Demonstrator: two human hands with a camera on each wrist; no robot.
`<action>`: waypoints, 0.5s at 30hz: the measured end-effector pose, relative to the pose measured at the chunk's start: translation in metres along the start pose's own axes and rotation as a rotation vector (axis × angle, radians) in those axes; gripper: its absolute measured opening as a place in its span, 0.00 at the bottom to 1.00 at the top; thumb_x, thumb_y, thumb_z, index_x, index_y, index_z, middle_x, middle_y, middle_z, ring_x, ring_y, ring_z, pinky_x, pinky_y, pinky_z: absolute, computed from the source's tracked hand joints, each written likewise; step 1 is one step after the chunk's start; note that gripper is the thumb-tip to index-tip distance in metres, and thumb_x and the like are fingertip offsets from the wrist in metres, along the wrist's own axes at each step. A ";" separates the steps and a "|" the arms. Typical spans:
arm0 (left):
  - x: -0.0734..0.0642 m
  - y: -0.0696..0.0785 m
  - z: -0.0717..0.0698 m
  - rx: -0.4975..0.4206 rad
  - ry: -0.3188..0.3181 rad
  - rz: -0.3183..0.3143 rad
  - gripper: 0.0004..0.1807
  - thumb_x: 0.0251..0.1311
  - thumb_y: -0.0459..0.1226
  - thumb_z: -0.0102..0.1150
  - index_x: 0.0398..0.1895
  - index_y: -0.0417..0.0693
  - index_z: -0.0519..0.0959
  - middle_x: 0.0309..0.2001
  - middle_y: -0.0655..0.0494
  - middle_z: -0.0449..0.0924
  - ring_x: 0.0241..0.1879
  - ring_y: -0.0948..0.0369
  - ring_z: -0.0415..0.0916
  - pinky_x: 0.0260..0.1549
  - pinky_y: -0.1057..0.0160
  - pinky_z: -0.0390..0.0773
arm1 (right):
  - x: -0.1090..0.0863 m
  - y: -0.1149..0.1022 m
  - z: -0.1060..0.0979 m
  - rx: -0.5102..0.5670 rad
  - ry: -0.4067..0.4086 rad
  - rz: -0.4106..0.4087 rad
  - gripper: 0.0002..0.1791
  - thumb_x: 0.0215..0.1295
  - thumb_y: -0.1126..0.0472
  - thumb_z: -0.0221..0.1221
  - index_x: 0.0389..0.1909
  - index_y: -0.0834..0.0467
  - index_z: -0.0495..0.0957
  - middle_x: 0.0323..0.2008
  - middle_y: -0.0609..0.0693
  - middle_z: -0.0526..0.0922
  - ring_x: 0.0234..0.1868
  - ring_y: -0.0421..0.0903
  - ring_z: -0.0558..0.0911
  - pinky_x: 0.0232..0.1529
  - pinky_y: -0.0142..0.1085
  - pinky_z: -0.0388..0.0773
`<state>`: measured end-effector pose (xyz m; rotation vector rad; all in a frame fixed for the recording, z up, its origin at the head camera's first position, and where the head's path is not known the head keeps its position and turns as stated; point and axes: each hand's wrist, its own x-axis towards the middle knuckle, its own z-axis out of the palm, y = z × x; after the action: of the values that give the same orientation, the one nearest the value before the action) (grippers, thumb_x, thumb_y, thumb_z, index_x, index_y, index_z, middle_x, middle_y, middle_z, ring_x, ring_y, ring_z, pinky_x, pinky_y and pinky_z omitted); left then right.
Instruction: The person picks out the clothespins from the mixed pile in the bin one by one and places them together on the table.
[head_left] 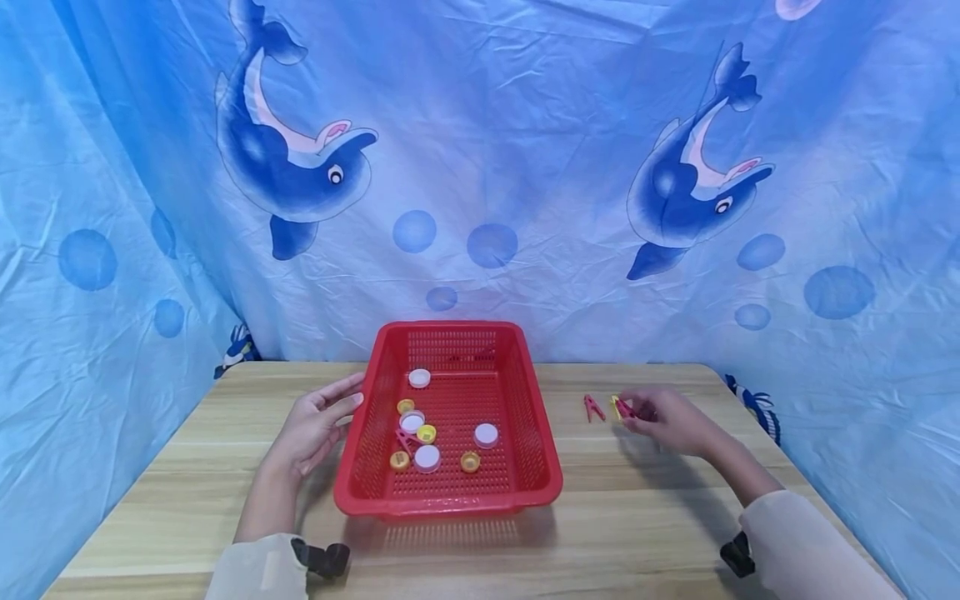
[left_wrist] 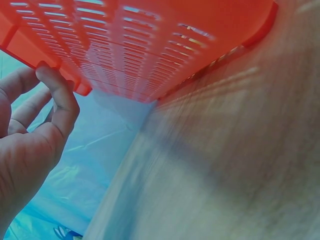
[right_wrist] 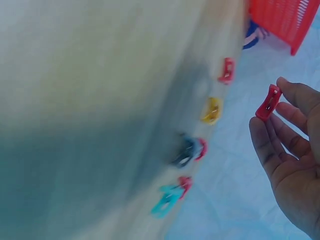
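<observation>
In the head view, a red plastic basket (head_left: 448,504) stands on the wooden table. Inside it are several white caps (head_left: 486,434), several yellow and orange caps (head_left: 470,462) and a pink-red clothespin (head_left: 407,440). My left hand (head_left: 315,429) is at the basket's left rim, thumb and fingertips bent against its edge in the left wrist view. To the right of the basket, my right hand (head_left: 667,417) pinches a red clothespin (right_wrist: 269,102) between thumb and fingertips. A yellow clothespin (right_wrist: 212,110) and another red clothespin (head_left: 594,407) lie close by on the table.
In the right wrist view, a dark clothespin (right_wrist: 184,151) and a turquoise one (right_wrist: 167,201) lie along the table, with red pieces beside them. A blue curtain (head_left: 480,167) printed with dolphins hangs behind the table (head_left: 637,533) and along its sides.
</observation>
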<state>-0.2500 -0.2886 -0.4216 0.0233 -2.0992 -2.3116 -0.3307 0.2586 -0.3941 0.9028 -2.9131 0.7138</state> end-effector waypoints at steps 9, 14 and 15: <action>0.000 0.000 -0.002 -0.002 0.005 0.000 0.38 0.68 0.45 0.66 0.78 0.49 0.64 0.67 0.53 0.73 0.57 0.59 0.82 0.52 0.55 0.83 | -0.018 0.016 0.014 -0.024 -0.040 0.018 0.19 0.65 0.65 0.68 0.55 0.67 0.81 0.29 0.41 0.81 0.30 0.35 0.78 0.31 0.33 0.79; 0.001 -0.001 -0.001 -0.015 -0.001 0.002 0.37 0.69 0.44 0.65 0.78 0.47 0.64 0.67 0.52 0.74 0.57 0.59 0.82 0.52 0.55 0.83 | -0.022 0.019 0.022 -0.044 -0.082 0.025 0.20 0.64 0.62 0.69 0.54 0.66 0.82 0.29 0.40 0.80 0.30 0.34 0.77 0.31 0.32 0.78; 0.001 -0.001 -0.001 -0.019 -0.001 0.000 0.36 0.69 0.43 0.65 0.78 0.47 0.64 0.67 0.52 0.74 0.57 0.59 0.82 0.51 0.56 0.84 | -0.022 0.020 0.024 -0.052 -0.088 0.026 0.20 0.64 0.61 0.70 0.54 0.66 0.82 0.29 0.40 0.80 0.29 0.34 0.76 0.31 0.32 0.78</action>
<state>-0.2514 -0.2895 -0.4227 0.0217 -2.0768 -2.3322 -0.3196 0.2748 -0.4269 0.9160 -3.0096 0.6110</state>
